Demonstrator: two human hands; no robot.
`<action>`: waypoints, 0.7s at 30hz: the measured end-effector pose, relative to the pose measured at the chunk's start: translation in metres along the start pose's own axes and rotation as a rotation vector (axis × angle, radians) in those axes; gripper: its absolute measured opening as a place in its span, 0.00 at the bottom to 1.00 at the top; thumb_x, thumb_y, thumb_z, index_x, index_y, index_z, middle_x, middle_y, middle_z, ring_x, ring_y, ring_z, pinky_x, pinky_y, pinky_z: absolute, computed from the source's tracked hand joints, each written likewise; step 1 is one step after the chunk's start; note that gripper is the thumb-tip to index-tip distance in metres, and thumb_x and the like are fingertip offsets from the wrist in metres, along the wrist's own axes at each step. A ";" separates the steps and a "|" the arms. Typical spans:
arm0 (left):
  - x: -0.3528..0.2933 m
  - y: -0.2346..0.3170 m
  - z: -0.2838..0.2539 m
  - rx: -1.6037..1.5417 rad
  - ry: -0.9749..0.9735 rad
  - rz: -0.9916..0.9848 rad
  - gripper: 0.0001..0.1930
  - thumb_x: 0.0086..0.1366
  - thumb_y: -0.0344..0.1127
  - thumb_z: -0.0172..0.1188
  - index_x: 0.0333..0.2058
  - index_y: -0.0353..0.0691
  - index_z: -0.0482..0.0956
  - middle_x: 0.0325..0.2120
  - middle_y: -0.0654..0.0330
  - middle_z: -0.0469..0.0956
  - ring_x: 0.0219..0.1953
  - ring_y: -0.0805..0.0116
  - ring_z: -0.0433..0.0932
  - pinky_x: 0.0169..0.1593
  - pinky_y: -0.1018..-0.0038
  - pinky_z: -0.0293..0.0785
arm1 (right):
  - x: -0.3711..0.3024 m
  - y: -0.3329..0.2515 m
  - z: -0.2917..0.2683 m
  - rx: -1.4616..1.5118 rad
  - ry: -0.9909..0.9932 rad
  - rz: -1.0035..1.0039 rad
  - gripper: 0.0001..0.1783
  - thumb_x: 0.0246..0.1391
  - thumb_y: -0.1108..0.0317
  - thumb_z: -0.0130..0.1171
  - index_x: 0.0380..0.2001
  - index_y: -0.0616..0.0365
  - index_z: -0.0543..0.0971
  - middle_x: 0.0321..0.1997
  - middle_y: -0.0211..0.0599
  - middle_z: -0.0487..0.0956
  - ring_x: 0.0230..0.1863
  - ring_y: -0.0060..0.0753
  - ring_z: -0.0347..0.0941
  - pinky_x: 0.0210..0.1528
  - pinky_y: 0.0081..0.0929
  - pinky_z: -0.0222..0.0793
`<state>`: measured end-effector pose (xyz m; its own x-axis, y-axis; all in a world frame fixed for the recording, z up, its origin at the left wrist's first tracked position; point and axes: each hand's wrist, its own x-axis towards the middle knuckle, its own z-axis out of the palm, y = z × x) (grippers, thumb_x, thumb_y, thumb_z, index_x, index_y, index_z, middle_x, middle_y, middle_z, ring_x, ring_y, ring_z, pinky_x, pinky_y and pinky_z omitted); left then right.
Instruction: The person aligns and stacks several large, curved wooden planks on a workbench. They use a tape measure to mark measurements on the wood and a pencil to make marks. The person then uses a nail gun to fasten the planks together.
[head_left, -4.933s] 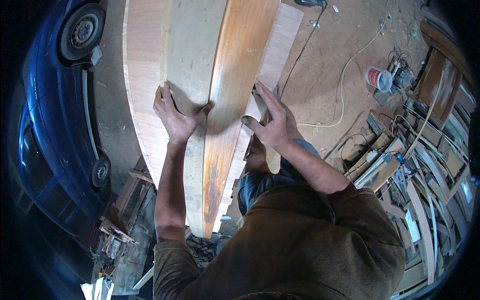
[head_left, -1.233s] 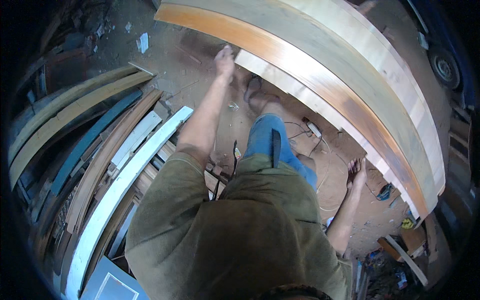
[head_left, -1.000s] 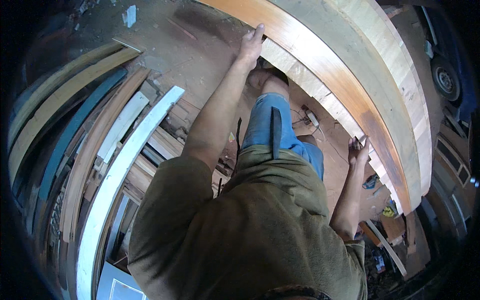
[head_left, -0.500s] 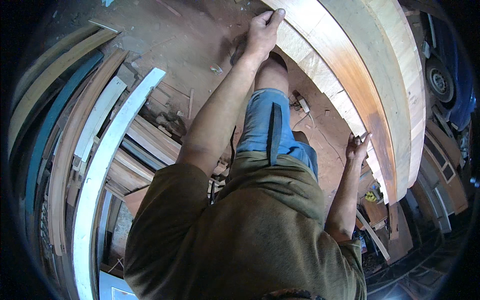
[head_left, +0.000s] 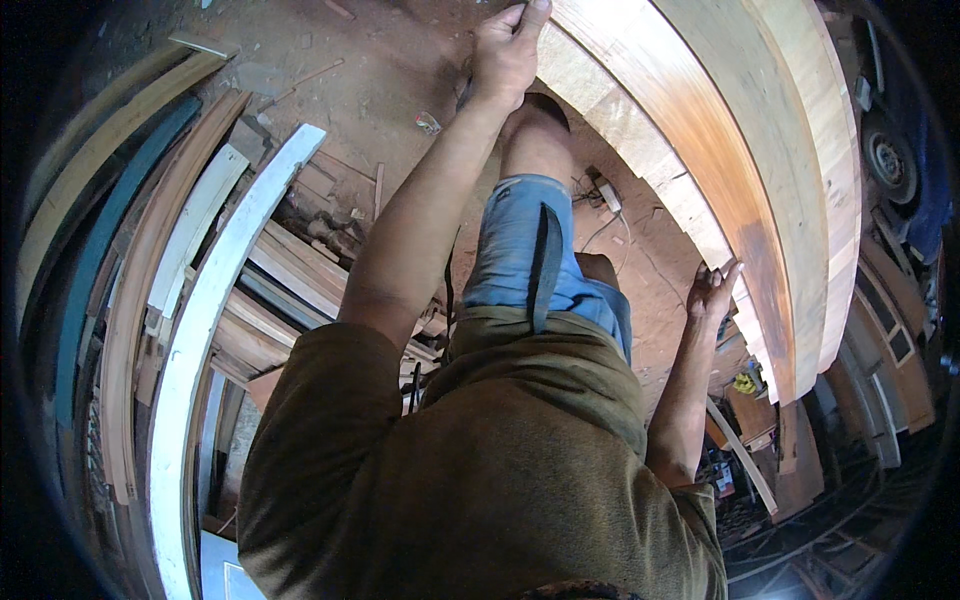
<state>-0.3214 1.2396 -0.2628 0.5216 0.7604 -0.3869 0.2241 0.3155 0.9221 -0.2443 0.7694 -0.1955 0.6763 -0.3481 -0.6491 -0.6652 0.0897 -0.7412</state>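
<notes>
A wide wooden panel (head_left: 755, 160) made of pale and orange-brown boards side by side lies across the upper right, its edges bowed by the lens. At the panel's upper near edge, my left hand (head_left: 505, 58) is closed, with its thumb on top and the fingers partly hidden. My right hand (head_left: 712, 292) is closed on the same edge lower down, close to the panel's right end. A dark stain marks the orange-brown board near that hand. The underside of the panel is out of sight.
Stacked timber fills the left side, with a long white plank (head_left: 205, 340) and a teal plank (head_left: 115, 220) among it. A power strip (head_left: 606, 192) with a cord lies on the dirt floor. Beyond the panel stands a blue vehicle with a wheel (head_left: 890, 160).
My left hand has moved a little up and to the left along with the panel's upper part. My right hand keeps its place on the edge.
</notes>
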 end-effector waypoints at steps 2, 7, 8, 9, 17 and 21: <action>-0.002 0.000 0.001 0.069 0.055 -0.071 0.21 0.69 0.53 0.61 0.24 0.43 0.78 0.19 0.75 0.63 0.26 0.82 0.59 0.28 0.75 0.61 | 0.000 0.001 -0.001 0.022 -0.063 -0.025 0.34 0.62 0.43 0.58 0.62 0.54 0.69 0.58 0.37 0.74 0.60 0.34 0.69 0.65 0.38 0.60; -0.002 0.007 0.004 -0.099 -0.005 0.016 0.18 0.72 0.43 0.57 0.31 0.31 0.79 0.24 0.70 0.74 0.30 0.81 0.66 0.35 0.76 0.68 | -0.008 -0.005 0.000 -0.021 -0.037 0.056 0.33 0.63 0.43 0.57 0.63 0.53 0.70 0.20 0.21 0.61 0.24 0.20 0.60 0.57 0.32 0.62; -0.002 0.012 0.003 -0.047 -0.007 0.012 0.19 0.73 0.43 0.56 0.30 0.31 0.79 0.25 0.70 0.74 0.31 0.81 0.66 0.35 0.75 0.68 | -0.011 -0.009 -0.002 -0.036 -0.107 0.100 0.33 0.63 0.42 0.57 0.62 0.53 0.71 0.21 0.22 0.63 0.25 0.20 0.61 0.57 0.33 0.62; -0.001 0.016 0.000 -0.008 -0.041 -0.017 0.18 0.74 0.43 0.55 0.31 0.32 0.78 0.26 0.68 0.74 0.32 0.79 0.67 0.36 0.74 0.68 | -0.014 -0.016 -0.005 -0.060 -0.157 0.129 0.33 0.63 0.41 0.56 0.61 0.53 0.71 0.21 0.22 0.64 0.26 0.20 0.63 0.58 0.34 0.62; 0.001 0.047 -0.103 -0.249 -0.426 -0.418 0.11 0.62 0.29 0.66 0.43 0.40 0.77 0.26 0.65 0.78 0.21 0.77 0.74 0.22 0.80 0.70 | -0.080 -0.010 -0.059 -0.332 0.048 -0.195 0.17 0.66 0.57 0.57 0.35 0.63 0.78 0.25 0.31 0.75 0.22 0.27 0.69 0.25 0.31 0.69; -0.018 0.066 -0.239 0.663 -0.240 -0.517 0.22 0.70 0.54 0.55 0.28 0.41 0.79 0.18 0.64 0.75 0.18 0.70 0.74 0.24 0.69 0.70 | -0.170 0.054 -0.067 -1.345 -0.009 0.007 0.23 0.67 0.55 0.52 0.54 0.62 0.75 0.54 0.44 0.78 0.42 0.37 0.77 0.41 0.35 0.75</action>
<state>-0.5132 1.3823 -0.1933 0.3648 0.4499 -0.8152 0.8742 0.1357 0.4662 -0.4166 0.7710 -0.1137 0.6704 -0.3446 -0.6572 -0.4570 -0.8895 0.0002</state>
